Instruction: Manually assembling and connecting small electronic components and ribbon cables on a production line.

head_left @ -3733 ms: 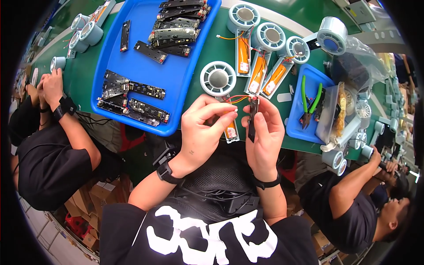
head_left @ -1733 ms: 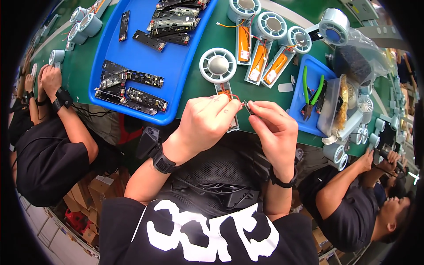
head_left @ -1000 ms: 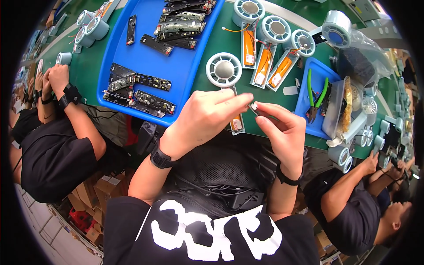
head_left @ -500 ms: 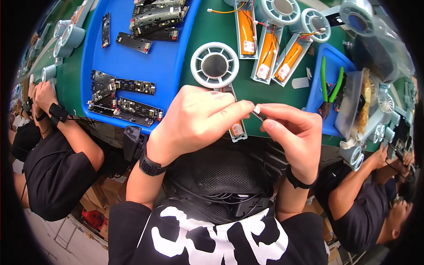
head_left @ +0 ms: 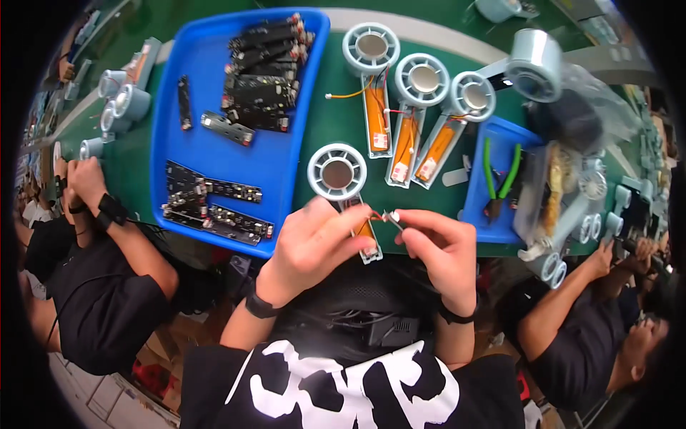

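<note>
Pinching the red wire (head_left: 376, 214) in the left hand (head_left: 314, 247), thumb and forefinger closed on it. Clamping a small pale connector (head_left: 389, 217) in the right hand (head_left: 439, 247), fingertips (head_left: 404, 217) together and almost touching those of the left. Cannot tell whether wire and connector are already joined.

Compared with a few seconds ago: no longer gripping the whole fan unit (head_left: 337, 174) in both hands close to the body. Now resting its handle on the table edge just under the left fingers, round white head just beyond them. Since half a second ago, hardly moved at all. Judging from that: coarse handling over, fine work on the lead ends under way, with both hands tied up.

Just beyond the fingertips: three more fan units (head_left: 423, 80) lying side by side, orange cells showing in their handles, thin leads trailing. Left of the left fingers: a large blue tray (head_left: 214, 154) of black circuit boards (head_left: 261, 93). Right of the right fingers: a small blue bin (head_left: 480, 214) with green-handled cutters (head_left: 500, 168), then clear bags and a tape roll (head_left: 536, 64) farther off.

In the way: little but the left palm itself, hiding most of the handle. Farther out, co-workers' arms (head_left: 121, 229) at either side, well apart from the fingers.
</note>
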Motion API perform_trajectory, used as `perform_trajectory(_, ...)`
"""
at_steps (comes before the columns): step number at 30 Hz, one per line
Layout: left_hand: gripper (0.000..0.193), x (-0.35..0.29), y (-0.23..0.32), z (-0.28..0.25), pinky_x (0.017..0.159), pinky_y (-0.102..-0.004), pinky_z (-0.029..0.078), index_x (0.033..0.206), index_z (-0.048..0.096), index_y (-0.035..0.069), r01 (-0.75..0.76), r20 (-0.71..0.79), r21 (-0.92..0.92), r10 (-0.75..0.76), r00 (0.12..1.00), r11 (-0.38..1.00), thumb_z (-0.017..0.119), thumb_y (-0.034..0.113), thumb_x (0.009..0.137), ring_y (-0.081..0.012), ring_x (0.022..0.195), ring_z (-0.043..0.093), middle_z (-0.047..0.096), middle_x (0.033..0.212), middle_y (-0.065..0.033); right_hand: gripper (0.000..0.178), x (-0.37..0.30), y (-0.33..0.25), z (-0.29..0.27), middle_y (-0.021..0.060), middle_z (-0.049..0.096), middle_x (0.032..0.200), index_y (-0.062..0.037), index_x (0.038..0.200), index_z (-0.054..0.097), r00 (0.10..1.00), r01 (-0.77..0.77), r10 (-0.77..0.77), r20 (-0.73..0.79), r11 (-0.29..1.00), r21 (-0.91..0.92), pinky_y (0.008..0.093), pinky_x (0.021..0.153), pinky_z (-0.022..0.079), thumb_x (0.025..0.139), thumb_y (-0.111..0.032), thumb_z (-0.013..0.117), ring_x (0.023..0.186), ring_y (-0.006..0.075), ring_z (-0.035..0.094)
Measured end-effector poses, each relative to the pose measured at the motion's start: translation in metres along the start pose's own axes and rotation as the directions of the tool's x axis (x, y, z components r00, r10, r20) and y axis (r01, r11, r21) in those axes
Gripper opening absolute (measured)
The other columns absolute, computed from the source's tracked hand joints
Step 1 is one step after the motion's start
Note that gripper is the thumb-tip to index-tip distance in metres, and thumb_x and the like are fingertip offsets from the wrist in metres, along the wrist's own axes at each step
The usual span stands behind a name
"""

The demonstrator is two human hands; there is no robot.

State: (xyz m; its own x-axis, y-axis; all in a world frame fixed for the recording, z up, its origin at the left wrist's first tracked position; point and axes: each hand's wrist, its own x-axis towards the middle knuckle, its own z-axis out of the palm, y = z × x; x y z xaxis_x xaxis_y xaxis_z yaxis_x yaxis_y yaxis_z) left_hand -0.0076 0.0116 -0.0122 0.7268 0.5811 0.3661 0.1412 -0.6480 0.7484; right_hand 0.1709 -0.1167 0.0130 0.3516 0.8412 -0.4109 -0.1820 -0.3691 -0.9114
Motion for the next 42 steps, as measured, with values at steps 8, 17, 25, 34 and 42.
perform_trajectory(8, 0.032, -0.004, 0.005, 0.008, 0.071, -0.0383, 0.054, 0.110, 0.070, -0.001, -0.012, -0.174, 0.157, 0.040, 0.984, 0.988, 0.079, 0.004, 0.080, -0.0278, 0.083, 0.063, 0.063, 0.094, -0.0099, 0.023, 0.008, -0.010, 0.005, 0.0103, 0.074, 0.096, 0.0078, 0.115, 0.070, 0.995, 0.091, -0.092, 0.044, 0.995, 0.034, 0.0238, 0.062, 0.050, 0.094, 0.001, 0.064, 0.075, 0.0108, 0.067)
perform_trajectory(17, 0.018, 0.004, 0.000, 0.008, 0.071, -0.0391, 0.054, 0.104, 0.069, -0.001, -0.137, -0.106, 0.362, 0.187, 0.977, 0.922, 0.071, 0.002, 0.086, -0.0288, 0.081, 0.064, 0.062, 0.092, -0.0110, 0.022, 0.007, -0.012, 0.022, 0.0087, 0.073, 0.092, 0.0068, 0.113, 0.071, 0.982, 0.174, -0.179, 0.059, 0.981, 0.080, 0.0241, 0.064, 0.050, 0.094, -0.002, 0.065, 0.075, 0.0112, 0.066)
perform_trajectory(25, 0.014, -0.004, 0.011, 0.008, 0.070, -0.0393, 0.054, 0.103, 0.068, -0.002, -0.002, -0.149, 0.122, 0.021, 0.989, 0.993, 0.067, -0.001, 0.088, -0.0317, 0.080, 0.066, 0.065, 0.093, -0.0143, 0.022, 0.009, 0.020, 0.030, 0.0082, 0.075, 0.096, 0.0063, 0.114, 0.071, 0.978, 0.208, -0.195, -0.079, 0.951, 0.229, 0.0229, 0.065, 0.049, 0.095, -0.003, 0.066, 0.077, 0.0102, 0.065)
perform_trajectory(34, 0.012, 0.000, 0.009, 0.003, 0.066, -0.0372, 0.052, 0.099, 0.070, 0.001, 0.052, -0.151, 0.219, -0.019, 0.988, 0.974, 0.068, -0.002, 0.087, -0.0297, 0.076, 0.063, 0.065, 0.088, -0.0105, 0.023, 0.004, 0.018, 0.041, 0.0093, 0.075, 0.099, 0.0057, 0.114, 0.071, 0.965, 0.237, -0.226, -0.135, 0.969, 0.066, 0.0252, 0.072, 0.055, 0.093, -0.004, 0.070, 0.086, 0.0113, 0.070)
perform_trajectory(42, 0.024, -0.001, 0.017, -0.006, 0.069, -0.0391, 0.052, 0.105, 0.069, 0.001, -0.048, 0.056, 0.494, 0.023, 0.998, 0.868, 0.070, 0.001, 0.082, -0.0291, 0.080, 0.060, 0.061, 0.088, -0.0092, 0.024, 0.005, 0.013, 0.053, 0.0147, 0.075, 0.104, 0.0027, 0.111, 0.071, 0.776, 0.521, -0.623, -0.096, 0.719, -0.459, 0.0319, 0.081, 0.058, 0.087, 0.001, 0.072, 0.092, 0.0248, 0.074)
